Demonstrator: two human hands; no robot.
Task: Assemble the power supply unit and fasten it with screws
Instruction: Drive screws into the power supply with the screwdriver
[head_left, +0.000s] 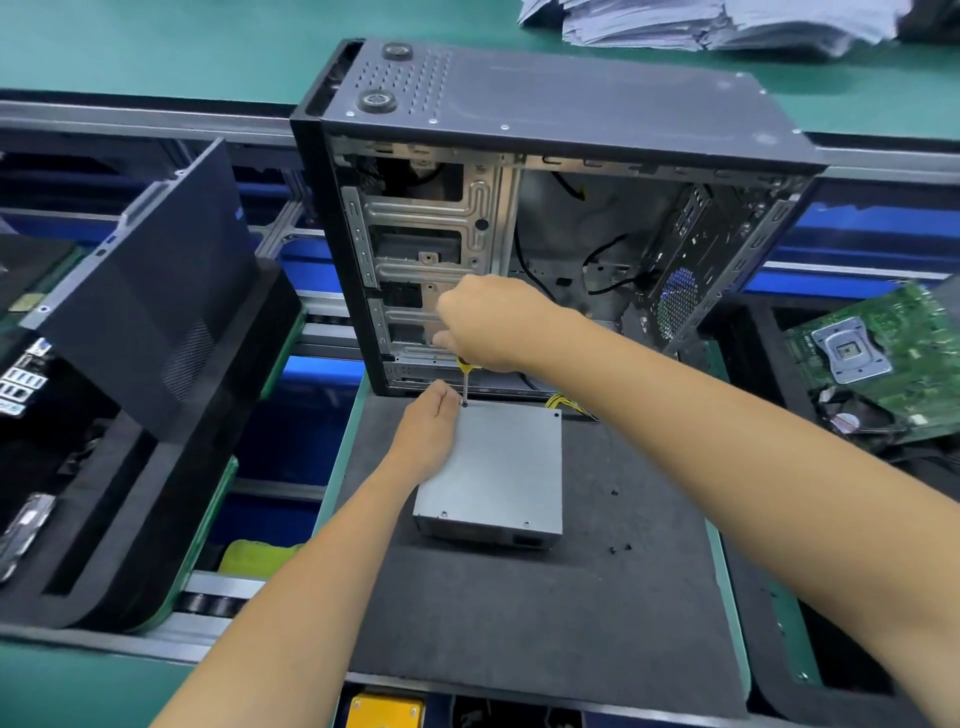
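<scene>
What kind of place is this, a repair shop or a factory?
Most likely a computer assembly line: an open computer case stands on a padded work tray, with a loose motherboard and a second case on neighbouring trays.

A green motherboard (878, 358) lies at right. A stack of papers (717, 21) sits at the far edge. A black side panel (156, 312) leans at left.

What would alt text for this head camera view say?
A right hand drives a yellow-handled screwdriver into a corner of a grey metal power supply box, steadied by the left hand, before an open black computer case.
</scene>
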